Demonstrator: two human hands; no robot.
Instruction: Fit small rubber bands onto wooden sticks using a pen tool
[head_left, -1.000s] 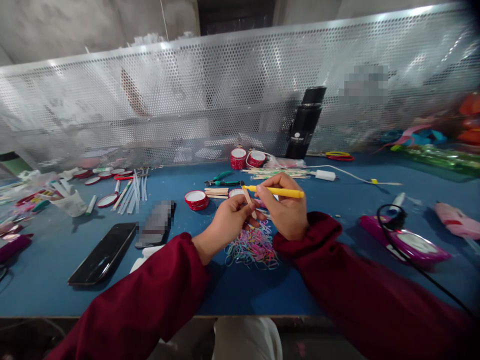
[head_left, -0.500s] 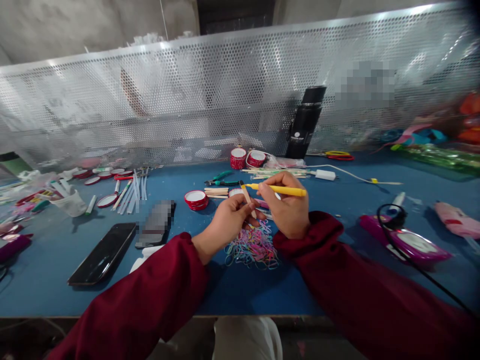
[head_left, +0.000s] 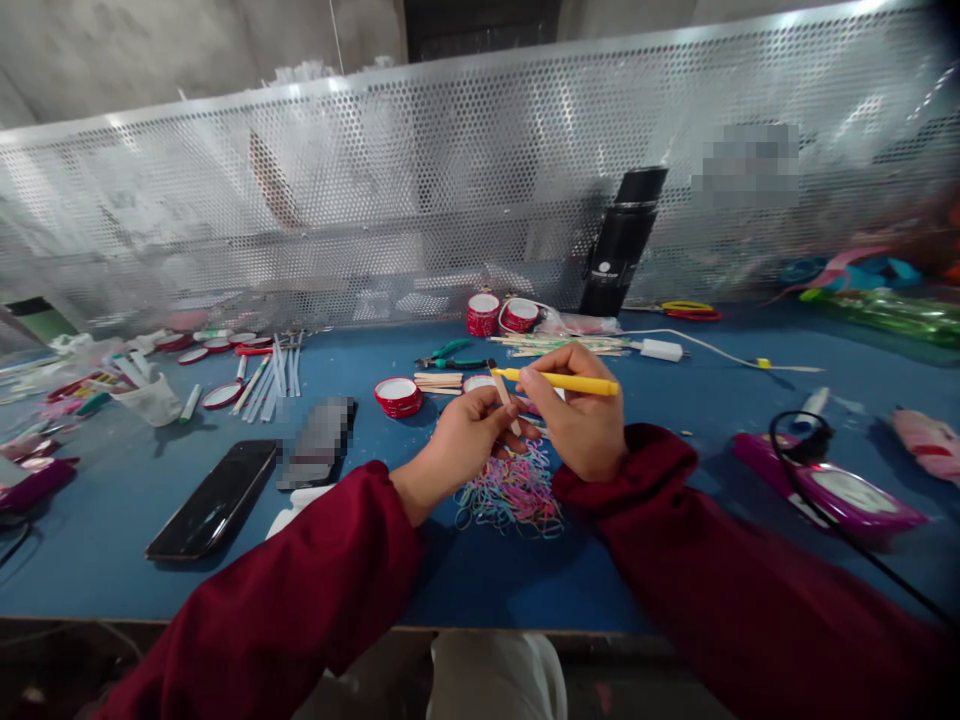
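My left hand [head_left: 459, 443] pinches a small wooden craft stick [head_left: 503, 394] that stands tilted between thumb and fingers. My right hand [head_left: 581, 415] grips a yellow pen-like tool [head_left: 564, 380], held level with its tip at the top of the stick. Both hands hover just above a heap of thin coloured rubber bands [head_left: 512, 493] on the blue table [head_left: 480, 570]. Dark red sleeves cover both arms.
Red-and-white round lids [head_left: 397, 395], a bundle of wooden sticks [head_left: 439, 381] and green-handled pliers [head_left: 450, 357] lie behind the hands. A black phone [head_left: 214, 498] lies at left, a purple device with a black cable [head_left: 832, 487] at right, a black flask [head_left: 625, 240] by the perforated metal screen.
The view has shifted slightly to the left. The hands, stick and yellow tool keep nearly the same pose, with the tool's tip staying at the stick's upper end.
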